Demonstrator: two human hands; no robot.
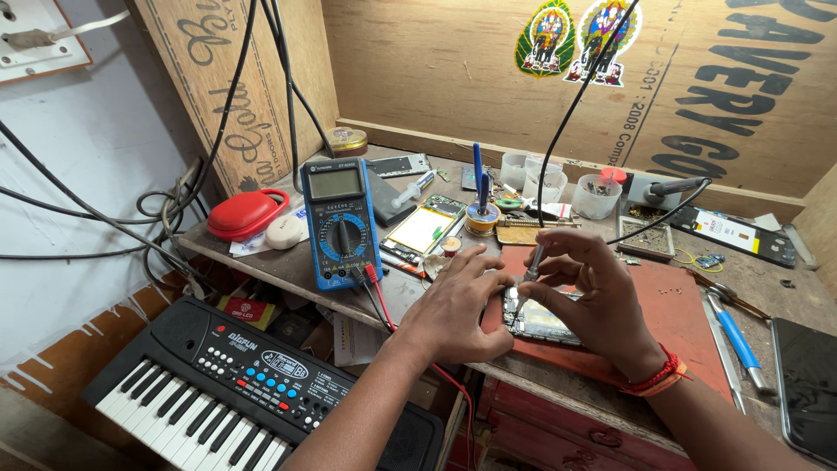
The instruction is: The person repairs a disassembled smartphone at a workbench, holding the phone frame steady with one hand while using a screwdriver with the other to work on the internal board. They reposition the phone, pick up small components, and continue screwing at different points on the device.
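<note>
Hands at an opened phone (539,321) on the red mat (649,327), near the bench's front edge.

Left hand (458,305) lies flat, fingers spread, pressing the phone's left end; right hand (593,296) pinches a thin metal tool (529,270) upright over the board, its fingers closed on it. Blue multimeter (342,222) stands just left, its red and black leads trailing off the front edge past the left wrist. Solder spool (481,218) and plastic cups (545,179) crowd the back; a keyboard (235,384) sits below.

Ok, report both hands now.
Left hand: open, fingers spread, pressing on the opened phone.
Right hand: closed, pinching a thin probe tool.
</note>
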